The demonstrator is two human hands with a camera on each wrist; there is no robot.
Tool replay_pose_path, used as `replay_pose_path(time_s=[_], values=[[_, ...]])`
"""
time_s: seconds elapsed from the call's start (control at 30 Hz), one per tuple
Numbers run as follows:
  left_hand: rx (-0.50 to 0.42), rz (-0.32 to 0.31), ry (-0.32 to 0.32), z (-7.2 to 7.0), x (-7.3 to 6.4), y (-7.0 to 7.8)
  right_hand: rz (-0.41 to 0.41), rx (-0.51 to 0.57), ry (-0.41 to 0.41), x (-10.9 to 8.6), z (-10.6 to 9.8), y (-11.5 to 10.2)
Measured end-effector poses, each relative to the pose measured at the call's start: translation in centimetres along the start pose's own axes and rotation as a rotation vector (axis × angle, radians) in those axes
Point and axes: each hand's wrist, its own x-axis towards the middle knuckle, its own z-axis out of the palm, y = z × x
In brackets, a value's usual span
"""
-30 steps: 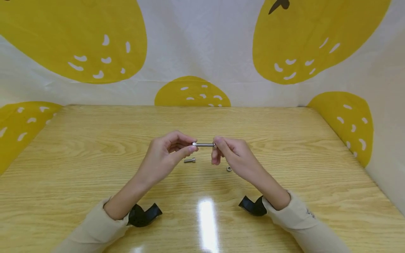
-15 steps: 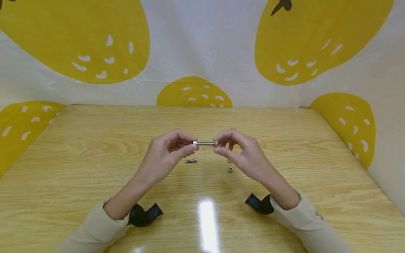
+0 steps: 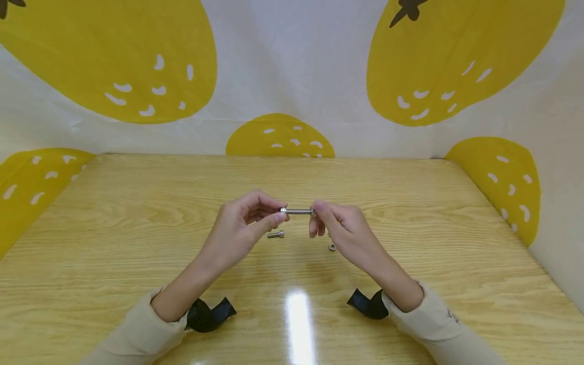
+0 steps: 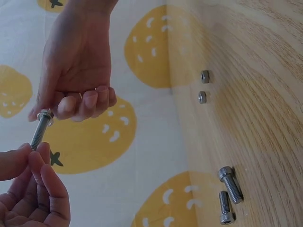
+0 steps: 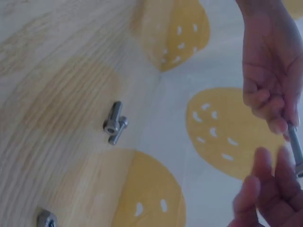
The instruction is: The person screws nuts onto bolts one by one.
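Observation:
A silver socket-head bolt (image 3: 298,211) is held level above the table between the two hands. My left hand (image 3: 237,227) pinches its head between thumb and fingertips. At the bolt's threaded far end is a hex nut (image 4: 46,115), seen in the left wrist view. My right hand (image 3: 345,228) pinches this nut, the thumb lying across it and mostly hiding it in the head view; its other fingers curl below. In the right wrist view the bolt (image 5: 294,141) runs between both hands near the right edge.
On the wooden table (image 3: 137,243) lie two shorter bolts, one (image 4: 230,184) beside the other (image 4: 226,208). Two loose nuts, one (image 4: 204,76) and another (image 4: 202,97), lie apart from them. A white cloth with yellow fruit print (image 3: 292,76) hangs behind the table.
My right hand's fingers opened around the nut half a second ago, with the wrist turned outward; now the thumb has rolled up over the nut again. The left hand keeps its pinch, nearly still.

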Motion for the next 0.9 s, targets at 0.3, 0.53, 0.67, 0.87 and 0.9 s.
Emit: replay_pose_path(time_s=[0.3, 0.53, 0.67, 0.87, 0.9], values=[[0.008, 0.009, 0.012, -0.21, 0.04, 0.01, -0.191, -0.061, 0.035, 0.08, -0.68, -0.09], [-0.015, -0.005, 0.007, -0.26, 0.1, 0.08, -0.25, -0.051, 0.055, 0.02, -0.66, -0.09], [-0.021, -0.016, 0.0, -0.15, 0.07, 0.02, -0.214, -0.048, 0.029, -0.1, -0.57, -0.06], [-0.027, -0.016, 0.001, 0.18, -0.02, -0.14, -0.101, -0.02, -0.001, -0.09, 0.09, 0.01], [-0.025, -0.014, 0.003, 0.25, 0.01, -0.2, -0.073, -0.012, -0.008, -0.06, 0.14, 0.07]])
